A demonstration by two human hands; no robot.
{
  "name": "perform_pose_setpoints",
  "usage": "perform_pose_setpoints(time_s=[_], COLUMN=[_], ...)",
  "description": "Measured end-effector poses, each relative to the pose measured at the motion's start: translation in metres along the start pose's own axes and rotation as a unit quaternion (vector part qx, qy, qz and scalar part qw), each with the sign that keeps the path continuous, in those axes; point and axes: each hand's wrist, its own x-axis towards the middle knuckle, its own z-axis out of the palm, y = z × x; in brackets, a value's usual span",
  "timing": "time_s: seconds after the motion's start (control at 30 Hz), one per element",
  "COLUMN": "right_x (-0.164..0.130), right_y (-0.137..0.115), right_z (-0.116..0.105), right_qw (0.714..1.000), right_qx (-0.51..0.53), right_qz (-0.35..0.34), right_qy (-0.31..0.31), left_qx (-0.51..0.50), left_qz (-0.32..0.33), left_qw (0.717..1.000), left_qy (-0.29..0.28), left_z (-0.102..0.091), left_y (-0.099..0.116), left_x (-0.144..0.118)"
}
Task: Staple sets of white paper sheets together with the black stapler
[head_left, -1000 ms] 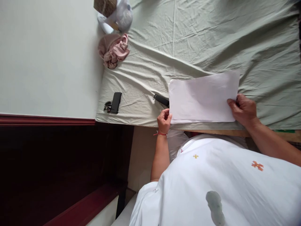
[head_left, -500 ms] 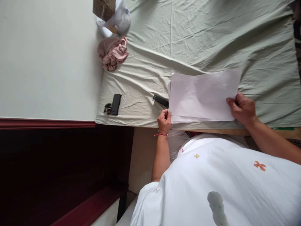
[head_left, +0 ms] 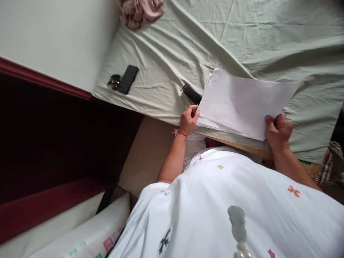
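Note:
A stack of white paper sheets [head_left: 244, 102] lies near the front edge of the cloth, its edges slightly uneven at the left. My left hand [head_left: 189, 120] pinches the stack's near left corner between thumb and fingers. Closed round the right edge is my right hand [head_left: 278, 132], thumb on top and the other fingers mostly hidden. Just beyond my left hand lies a narrow black object [head_left: 191, 94] that looks like a stapler. Its near end touches or passes behind the paper's left side; I cannot tell which.
A pale green cloth [head_left: 161, 71] with creases covers the surface. At the left lie a black phone-like slab [head_left: 129, 79] and a small dark bunch, perhaps keys [head_left: 114, 81]. A crumpled pink cloth [head_left: 139, 12] is by the wall. Checked fabric [head_left: 329, 163] hangs at the right.
The view has turned and shifted, so the surface appears tilted. Both hands keep their hold on the paper. My right hand looks more upright, its fingers curled tighter at the edge.

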Motion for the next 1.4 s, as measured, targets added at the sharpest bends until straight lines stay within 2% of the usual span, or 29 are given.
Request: perform_pose_setpoints(time_s=[0.17,0.33,0.47,0.7,0.87,1.07,1.23,1.4], right_x=[0.004,0.005,0.004,-0.003,-0.006,-0.008,-0.008,-0.007], right_y=[0.000,0.005,0.004,-0.005,-0.010,-0.008,-0.001,0.008], right_z=[0.001,0.002,-0.002,-0.007,-0.006,-0.006,-0.001,0.004], right_qw=[1.000,0.999,0.999,0.999,0.999,0.997,0.996,0.987], right_qx=[-0.003,-0.004,-0.007,-0.007,0.034,0.070,0.088,0.161], right_qz=[-0.017,-0.041,-0.028,-0.009,-0.010,-0.008,-0.005,-0.019], right_qy=[0.003,0.007,-0.020,-0.043,-0.041,-0.042,-0.019,0.002], left_qx=[-0.009,-0.014,-0.020,-0.076,-0.033,-0.025,-0.070,-0.041], left_qz=[0.020,0.006,-0.004,-0.045,-0.019,-0.043,-0.039,-0.048], left_qw=[1.000,1.000,1.000,0.996,0.999,0.998,0.994,0.997], left_qy=[0.019,0.022,0.023,0.013,-0.027,-0.024,-0.075,-0.049], left_z=[0.005,0.011,0.011,0.005,-0.003,-0.009,-0.012,-0.009], left_y=[-0.015,-0.035,-0.039,-0.029,-0.011,0.008,0.009,0.006], left_x=[0.004,0.009,0.009,0.006,0.005,0.002,0.000,0.002])
